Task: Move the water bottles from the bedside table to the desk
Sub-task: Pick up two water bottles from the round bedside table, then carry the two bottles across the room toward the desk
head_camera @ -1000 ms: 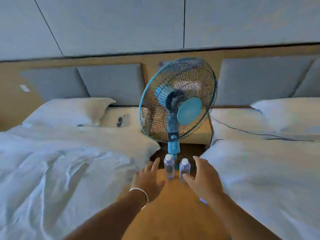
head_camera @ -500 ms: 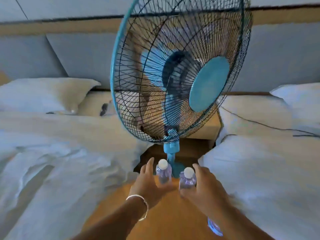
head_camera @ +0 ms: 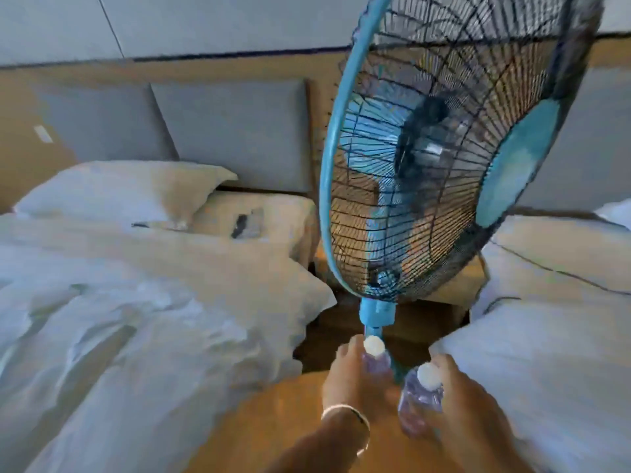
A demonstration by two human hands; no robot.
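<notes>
- Since only the head view exists: left hand [head_camera: 345, 380] fingers wrap the left bottle [head_camera: 375, 360], right hand [head_camera: 467, 407] fingers wrap the right bottle [head_camera: 421, 394], both at 6 o'clock over the wooden surface [head_camera: 273, 414], below the fan [head_camera: 444, 165].
- Likely light, thin, squashy plastic; grip mid-body, gently.

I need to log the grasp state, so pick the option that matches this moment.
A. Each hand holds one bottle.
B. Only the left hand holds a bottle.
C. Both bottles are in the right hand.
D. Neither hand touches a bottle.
A: the left hand wraps around the left bottle and the right hand grips the right bottle, both below the blue fan.
</notes>
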